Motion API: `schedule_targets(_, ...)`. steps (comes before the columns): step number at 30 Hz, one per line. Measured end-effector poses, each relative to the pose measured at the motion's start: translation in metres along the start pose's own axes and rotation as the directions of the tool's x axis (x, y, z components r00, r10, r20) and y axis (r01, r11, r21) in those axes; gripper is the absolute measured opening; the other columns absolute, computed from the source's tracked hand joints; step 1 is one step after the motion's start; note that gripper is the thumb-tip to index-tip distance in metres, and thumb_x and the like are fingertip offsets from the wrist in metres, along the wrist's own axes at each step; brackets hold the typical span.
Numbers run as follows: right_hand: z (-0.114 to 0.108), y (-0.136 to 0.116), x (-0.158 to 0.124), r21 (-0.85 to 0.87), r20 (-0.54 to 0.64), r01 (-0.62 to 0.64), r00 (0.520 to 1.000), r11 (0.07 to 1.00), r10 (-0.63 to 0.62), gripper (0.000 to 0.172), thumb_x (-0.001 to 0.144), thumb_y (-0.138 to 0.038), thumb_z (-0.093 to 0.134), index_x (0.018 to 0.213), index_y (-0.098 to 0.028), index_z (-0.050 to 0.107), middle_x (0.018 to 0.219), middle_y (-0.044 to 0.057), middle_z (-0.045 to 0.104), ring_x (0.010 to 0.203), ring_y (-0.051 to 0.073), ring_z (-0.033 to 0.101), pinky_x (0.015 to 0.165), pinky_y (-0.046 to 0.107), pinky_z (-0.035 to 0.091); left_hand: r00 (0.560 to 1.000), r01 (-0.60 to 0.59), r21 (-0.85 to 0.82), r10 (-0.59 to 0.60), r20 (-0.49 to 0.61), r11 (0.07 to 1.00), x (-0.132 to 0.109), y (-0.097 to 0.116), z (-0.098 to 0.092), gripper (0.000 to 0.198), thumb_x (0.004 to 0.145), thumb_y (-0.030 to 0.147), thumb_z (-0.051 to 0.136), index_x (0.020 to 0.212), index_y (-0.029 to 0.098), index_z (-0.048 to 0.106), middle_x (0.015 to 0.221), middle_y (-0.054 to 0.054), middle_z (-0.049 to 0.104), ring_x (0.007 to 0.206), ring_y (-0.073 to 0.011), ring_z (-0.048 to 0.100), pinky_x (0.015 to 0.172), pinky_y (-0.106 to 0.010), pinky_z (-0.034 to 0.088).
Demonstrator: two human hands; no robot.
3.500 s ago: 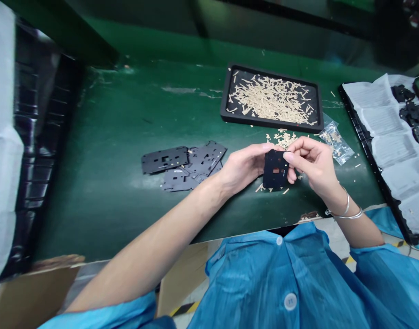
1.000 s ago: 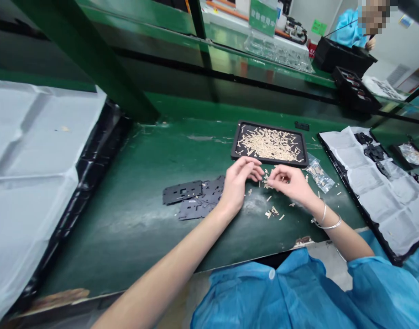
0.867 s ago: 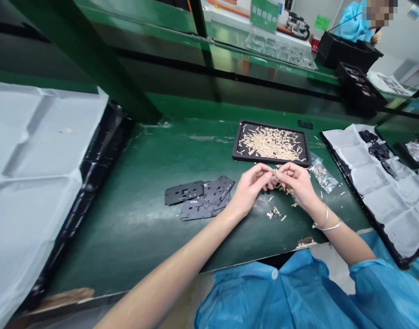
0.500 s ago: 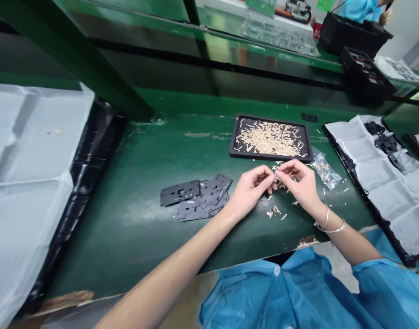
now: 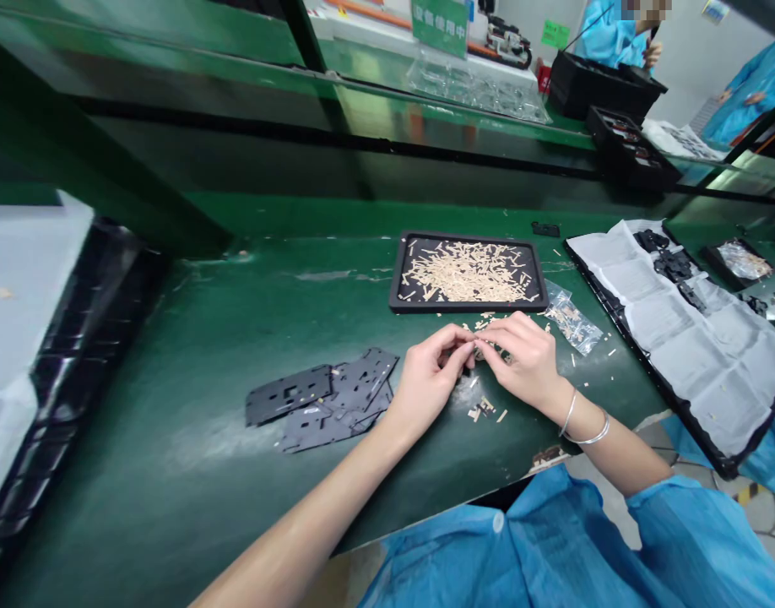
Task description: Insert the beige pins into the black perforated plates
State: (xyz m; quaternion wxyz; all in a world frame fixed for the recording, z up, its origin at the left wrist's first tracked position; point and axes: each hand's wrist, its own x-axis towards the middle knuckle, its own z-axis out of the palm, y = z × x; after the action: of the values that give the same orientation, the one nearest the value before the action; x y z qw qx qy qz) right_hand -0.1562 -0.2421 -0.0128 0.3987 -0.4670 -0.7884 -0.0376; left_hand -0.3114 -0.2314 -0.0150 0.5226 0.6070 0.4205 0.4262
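My left hand (image 5: 433,371) and my right hand (image 5: 519,355) meet fingertip to fingertip over the green table, both closed in a pinch. Whatever lies between the fingertips is too small to make out. Just beyond them sits a black tray (image 5: 397,283) heaped with small beige strips (image 5: 467,270). More loose strips are scattered under and around my fingers, with a little cluster of pieces (image 5: 485,410) nearer to me. Left of my left hand, several flat black plates with cut-outs (image 5: 289,395) overlap in a pile.
A clear plastic bag (image 5: 574,317) lies right of the tray. Farther right, a white-lined tray (image 5: 697,355) holds black parts (image 5: 672,264). Another white-lined tray (image 5: 26,279) stands at the left edge. A green post (image 5: 140,169) and shelf rise behind; people in blue are beyond.
The view has shifted to the right, so the table's contents appear farther left and slightly lower. My hands stay pinched together at the same spot by the tray.
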Motion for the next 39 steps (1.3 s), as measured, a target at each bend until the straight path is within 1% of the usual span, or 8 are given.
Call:
schedule_targets(8, 0.001, 0.003, 0.000, -0.025, 0.079, 0.009, 0.997, 1.000, -0.007, 0.025, 0.089, -0.017, 0.051, 0.072, -0.018, 0.069, 0.077, 0.006, 0.073, 0.073, 0.016, 0.063, 0.068, 0.027, 0.051, 0.999, -0.017, 0.092, 0.014, 0.039, 0.996, 0.003, -0.001, -0.001, 0.016, 0.082, 0.027, 0.057, 0.070, 0.018, 0.060, 0.056, 0.003, 0.051, 0.053, -0.0110, 0.045, 0.055, -0.023, 0.036)
schedule_targets(15, 0.000, 0.005, 0.001, 0.005, 0.125, -0.009, 0.992, 1.000, 0.008, 0.025, 0.091, -0.020, 0.052, 0.074, -0.018, 0.070, 0.077, 0.006, 0.073, 0.075, 0.016, 0.063, 0.069, 0.028, 0.050, 0.999, 0.023, 0.062, -0.024, 0.027, 0.998, 0.004, -0.003, -0.002, 0.015, 0.081, 0.028, 0.058, 0.069, 0.018, 0.060, 0.055, 0.003, 0.054, 0.053, -0.0111, 0.047, 0.054, -0.023, 0.037)
schedule_targets(19, -0.002, 0.009, 0.004, -0.008, 0.125, -0.088, 0.988, 0.996, 0.088, 0.026, 0.091, -0.019, 0.050, 0.074, -0.018, 0.069, 0.075, 0.006, 0.073, 0.073, 0.016, 0.063, 0.071, 0.030, 0.050, 0.998, 0.052, -0.020, -0.051, 0.035, 0.998, 0.005, -0.003, -0.003, 0.016, 0.079, 0.029, 0.062, 0.068, 0.017, 0.061, 0.054, 0.002, 0.056, 0.049, -0.0100, 0.045, 0.050, -0.022, 0.035)
schedule_targets(23, -0.004, 0.014, 0.006, -0.073, 0.079, -0.171, 0.981, 0.982, 0.177, 0.023, 0.090, -0.016, 0.050, 0.078, -0.018, 0.070, 0.076, 0.006, 0.073, 0.075, 0.017, 0.064, 0.070, 0.031, 0.050, 0.990, 0.137, -0.194, -0.137, 0.014, 0.971, 0.006, -0.002, -0.003, 0.017, 0.074, 0.032, 0.069, 0.070, 0.017, 0.063, 0.052, 0.002, 0.056, 0.044, -0.0078, 0.041, 0.043, -0.020, 0.029)
schedule_targets(26, -0.004, 0.011, 0.005, -0.005, 0.023, -0.137, 0.990, 0.991, 0.137, 0.024, 0.087, -0.009, 0.049, 0.083, -0.018, 0.071, 0.083, 0.006, 0.074, 0.082, 0.017, 0.065, 0.074, 0.030, 0.052, 0.972, 0.215, -0.325, -0.233, -0.017, 0.921, 0.006, -0.001, -0.002, 0.024, 0.066, 0.037, 0.077, 0.071, 0.016, 0.065, 0.051, 0.003, 0.056, 0.042, -0.0060, 0.040, 0.040, -0.018, 0.025)
schedule_targets(29, -0.003, 0.004, 0.003, 0.090, -0.030, -0.072, 0.997, 0.993, 0.075, 0.017, 0.088, -0.016, 0.055, 0.083, -0.018, 0.071, 0.082, 0.006, 0.074, 0.080, 0.017, 0.066, 0.074, 0.031, 0.054, 0.954, 0.273, -0.416, -0.301, -0.001, 0.867, 0.006, -0.001, -0.001, 0.031, 0.058, 0.038, 0.082, 0.072, 0.014, 0.068, 0.049, 0.003, 0.056, 0.041, -0.0048, 0.038, 0.039, -0.018, 0.022)
schedule_targets(36, -0.001, -0.003, 0.000, 0.127, -0.017, -0.039, 0.999, 0.991, 0.042, 0.016, 0.090, -0.019, 0.058, 0.080, -0.020, 0.070, 0.078, 0.007, 0.073, 0.076, 0.018, 0.065, 0.071, 0.033, 0.053, 0.956, 0.269, -0.433, -0.292, 0.014, 0.860, 0.004, -0.001, 0.001, 0.027, 0.059, 0.035, 0.081, 0.073, 0.014, 0.069, 0.050, 0.002, 0.058, 0.041, -0.0055, 0.041, 0.040, -0.018, 0.026)
schedule_targets(39, -0.002, -0.004, 0.002, 0.205, -0.006, -0.150, 0.988, 0.967, 0.155, 0.015, 0.087, -0.019, 0.059, 0.075, -0.020, 0.067, 0.074, 0.005, 0.071, 0.072, 0.017, 0.063, 0.066, 0.031, 0.052, 0.965, 0.243, -0.402, -0.264, 0.003, 0.883, 0.004, -0.001, 0.001, 0.026, 0.061, 0.034, 0.080, 0.073, 0.015, 0.068, 0.051, 0.001, 0.059, 0.042, -0.0064, 0.042, 0.040, -0.019, 0.028)
